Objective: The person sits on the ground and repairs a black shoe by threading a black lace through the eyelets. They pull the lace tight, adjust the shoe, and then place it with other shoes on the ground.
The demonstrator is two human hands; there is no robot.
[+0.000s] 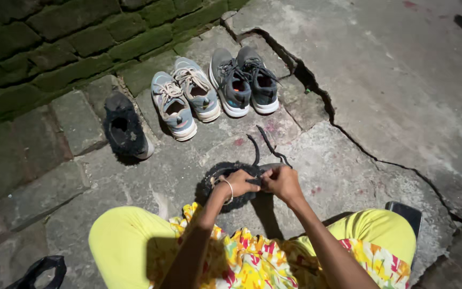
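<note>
Black and soft-looking, the shoe [225, 184] sits on the stone floor [348, 176] just in front of the person's knees, partly hidden under both hands. The left hand [240, 183] is closed on the shoe's upper near its opening, a thin bangle [230, 188] on that wrist. The right hand [280, 181] is pinched shut on the black laces [266, 147], whose two loose ends trail away across the stone toward the wall.

The shoe looks light and floppy, likely to fold or twist if held by the fabric alone; the firmer sole edge or heel seems the steadier place to hold it, while the laces are thin and limp and are best taken between fingertips close to the eyelets.

Its dark mate [125, 128] lies apart to the left, near the mossy brick wall [70, 43]. A pale grey-blue pair of sneakers [185, 96] stands side by side further back, touching a darker grey pair [244, 80] to its right. A long crack [343, 134] runs through the stone on the right. Yellow trousers [118, 241] and a flowered top [252, 262] fill the near edge, with a dark phone-like slab [405, 214] by the right knee and a black bag [38, 270] at the lower left.
</note>
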